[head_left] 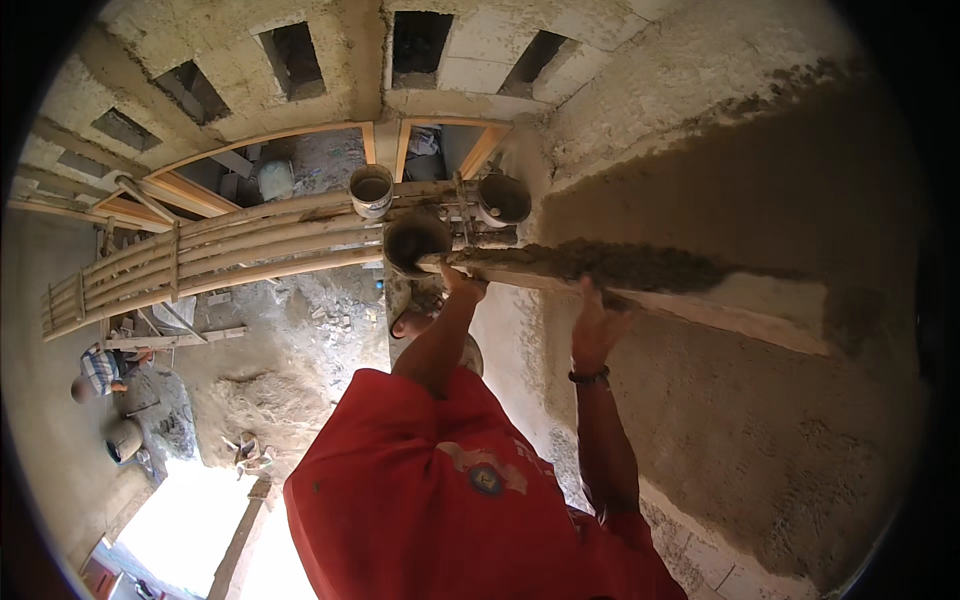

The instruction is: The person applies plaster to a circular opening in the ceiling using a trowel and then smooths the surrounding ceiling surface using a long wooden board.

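- Damp, grey-brown plastered wall (740, 430) fills the right side.
- Long, straight, pale board (760, 308), mortar-smeared, lies across it.
- Left hand (464, 284): forearm raised, grip clasping the board's left end.
- Right hand (598, 325): arm outstretched, grip grasping its lower edge.

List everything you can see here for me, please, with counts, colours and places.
Long board: 1, pale brown, along the right wall
Mortar: 1 strip, dark brown, along the board
White bucket: 1, white, on the scaffold
Mortar-stained buckets: 2, grey-brown, scaffold's right end
Pole scaffold: 1, tan, left of centre
Wall openings: at least 6, dark, top
Wooden frames: at least 2, orange-brown, below the openings
Co-worker: 1, striped shirt, lower left
Wristband: 1, dark, right wrist
Shirt: 1, red, bottom centre
Left hand: 1, bare, board's left end
Right hand: 1, bare, board's lower edge
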Demonstrator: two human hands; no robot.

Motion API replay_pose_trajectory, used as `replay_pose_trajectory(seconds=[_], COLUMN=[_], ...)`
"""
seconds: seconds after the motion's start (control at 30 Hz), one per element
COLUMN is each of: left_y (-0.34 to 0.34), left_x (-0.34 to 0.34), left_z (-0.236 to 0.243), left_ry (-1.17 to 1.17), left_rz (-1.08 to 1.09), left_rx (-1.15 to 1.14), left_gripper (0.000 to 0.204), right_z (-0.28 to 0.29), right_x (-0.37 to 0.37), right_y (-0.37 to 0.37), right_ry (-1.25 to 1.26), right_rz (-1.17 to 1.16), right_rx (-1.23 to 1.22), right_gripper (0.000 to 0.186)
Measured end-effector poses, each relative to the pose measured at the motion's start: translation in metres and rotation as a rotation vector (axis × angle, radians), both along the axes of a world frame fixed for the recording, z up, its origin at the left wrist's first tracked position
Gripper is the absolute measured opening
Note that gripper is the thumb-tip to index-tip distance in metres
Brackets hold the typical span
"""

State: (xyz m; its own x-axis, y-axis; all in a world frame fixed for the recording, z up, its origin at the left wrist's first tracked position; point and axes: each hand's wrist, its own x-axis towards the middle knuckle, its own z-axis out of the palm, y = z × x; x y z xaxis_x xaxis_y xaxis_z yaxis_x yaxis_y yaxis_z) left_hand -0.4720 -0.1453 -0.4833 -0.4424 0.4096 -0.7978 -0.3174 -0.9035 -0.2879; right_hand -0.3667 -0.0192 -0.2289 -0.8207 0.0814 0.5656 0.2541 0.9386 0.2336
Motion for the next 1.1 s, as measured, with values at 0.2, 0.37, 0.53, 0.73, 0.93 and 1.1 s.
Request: replay_pose_trajectory(seconds=[0.2, 0.37, 0.53, 0.73, 0.93, 1.1], left_y=[-0.03, -0.037, -0.042, -0.066, -0.073, -0.061], left_x=[-0.035, -0.046, -0.042, -0.039, -0.045, -0.032], left_z=[-0.019, -0.013, 0.007, -0.004, 0.017, 0.011], left_ry=[-0.075, 0.003, -0.141, -0.009, -0.046, 0.088], left_rz=[-0.013, 0.059, -0.164, -0.221, -0.301, -0.599], left_rx=[-0.169, -0.185, -0.282, -0.344, -0.549, -0.585], left_gripper=[0.079, 0.081, 0.082, 0.083, 0.07, 0.064], right_z=[-0.008, 0.012, 0.031, 0.035, 0.024, 0.039], right_x=[-0.059, -0.054, -0.052, -0.044, -0.035, -0.038], right_y=[-0.064, -0.089, -0.102, -0.094, -0.066, -0.053], right_ry=[0.158, 0.188, 0.204, 0.065, 0.122, -0.092], right_rz=[0.072, 0.109, 0.11, -0.005, 0.021, -0.229], right_rx=[-1.247, -1.545, -1.426, -1.331, -1.31, -1.448], right_gripper=[0.04, 0.047, 0.023, 0.023, 0.024, 0.021])
